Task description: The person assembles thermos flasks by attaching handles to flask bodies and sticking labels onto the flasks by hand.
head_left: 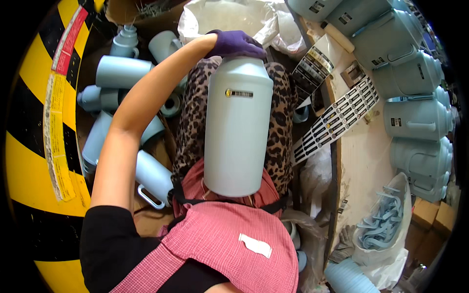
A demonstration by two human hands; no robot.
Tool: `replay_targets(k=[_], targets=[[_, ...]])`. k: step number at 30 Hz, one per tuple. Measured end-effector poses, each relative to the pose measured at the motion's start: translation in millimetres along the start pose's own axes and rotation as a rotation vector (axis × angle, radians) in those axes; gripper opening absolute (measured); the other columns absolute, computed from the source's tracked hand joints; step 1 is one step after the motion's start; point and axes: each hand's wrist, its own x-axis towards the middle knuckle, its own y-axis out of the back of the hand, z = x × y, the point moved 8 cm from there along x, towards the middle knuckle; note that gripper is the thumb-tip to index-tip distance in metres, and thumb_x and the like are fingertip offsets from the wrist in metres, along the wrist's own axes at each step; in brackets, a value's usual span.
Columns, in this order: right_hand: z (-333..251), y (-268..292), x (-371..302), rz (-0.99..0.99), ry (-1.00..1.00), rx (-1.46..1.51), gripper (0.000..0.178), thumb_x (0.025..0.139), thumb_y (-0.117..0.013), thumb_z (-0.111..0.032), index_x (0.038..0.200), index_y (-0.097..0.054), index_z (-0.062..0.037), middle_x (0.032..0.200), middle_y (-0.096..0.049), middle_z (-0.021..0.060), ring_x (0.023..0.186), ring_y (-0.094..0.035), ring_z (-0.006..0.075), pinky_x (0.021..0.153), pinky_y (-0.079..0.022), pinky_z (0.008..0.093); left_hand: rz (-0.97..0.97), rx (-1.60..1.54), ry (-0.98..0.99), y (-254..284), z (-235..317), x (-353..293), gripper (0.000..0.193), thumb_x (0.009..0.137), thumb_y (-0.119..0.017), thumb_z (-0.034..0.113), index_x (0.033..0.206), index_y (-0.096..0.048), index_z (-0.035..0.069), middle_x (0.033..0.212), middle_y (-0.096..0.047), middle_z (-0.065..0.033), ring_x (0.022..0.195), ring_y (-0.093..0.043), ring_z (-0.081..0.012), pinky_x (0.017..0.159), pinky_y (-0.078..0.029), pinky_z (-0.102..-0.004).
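"Purple-gloved left hand [238, 44]: state?"

"Laid across the top end of the pale blue jug [238, 141], fingers bent. Clenched or just resting, I can't tell. My right hand is out of view."

"Jug position?"

"Along my lap, between my leopard-print trouser legs [279, 132], base toward my pink apron [220, 234]."

"Progress?"

"Partway, I'd judge. One small label [239, 93] is on its front, looks straight. No handle on the side I see; far side hidden."

"Left over?"

"Plenty, probably. Loose jugs [124, 72] lie jumbled at my left, no labels visible on them. Label sheet [337, 115] has rows on it, slanting over the bench edge."

"Surface?"

"Pale, scuffed bench [361, 161] at my right. Jugs with handles [415, 119] line its far side, some labelled. Nearer me, a bag of loose blue handles [383, 224], plus a ribbed blue stack [349, 277], contents unclear."

"Room?"

"Cramped. Yellow-and-black striped panel [29, 151] on the left, white sack [200, 19] ahead, brown cartons [426, 213] past the bench. Next."
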Motion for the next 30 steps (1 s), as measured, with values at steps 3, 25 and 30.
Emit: replay_targets(k=[3, 25, 30], targets=[[-63.7, 36.0, -1.6, 0.104, 0.093, 0.263, 0.025, 0.091, -0.067, -0.022, 0.111, -0.076, -0.0088, 0.105, -0.076, 0.0146, 0.099, -0.074, 0.0251, 0.087, -0.058, 0.0398, -0.157, 0.082, -0.108, 3.1, 26.5, -17.0, 0.052, 0.101, -0.064, 0.048, 0.131, -0.072, 0.006, 0.122, -0.075, -0.0126, 0.109, -0.069, -0.0205, 0.101, -0.051, -0.0323], [-207.2, 71.1, -14.7, 0.130, 0.258, 0.744, 0.042, 0.098, -0.062, -0.033, 0.130, -0.064, -0.0056, 0.122, -0.070, 0.0165, 0.109, -0.070, 0.0279, 0.093, -0.056, 0.0418, 0.596, 0.356, -0.821, 141.9, -13.4, -135.8, 0.025, 0.107, -0.049, 0.016, 0.116, -0.067, 0.000, 0.116, -0.071, -0.0195, 0.108, -0.069, -0.0333, 0.100, -0.052, -0.0382], [-205.5, 66.3, -11.9, 0.105, 0.239, 0.793, 0.046, 0.100, -0.061, -0.035, 0.134, -0.061, -0.0049, 0.126, -0.068, 0.0169, 0.111, -0.070, 0.0286, 0.095, -0.056, 0.0423, 0.738, 0.017, -0.602, 149.6, -47.3, -153.8, 0.032, 0.109, -0.045, 0.019, 0.116, -0.065, -0.004, 0.111, -0.071, -0.0157, 0.105, -0.068, -0.0286, 0.099, -0.052, -0.0362]])
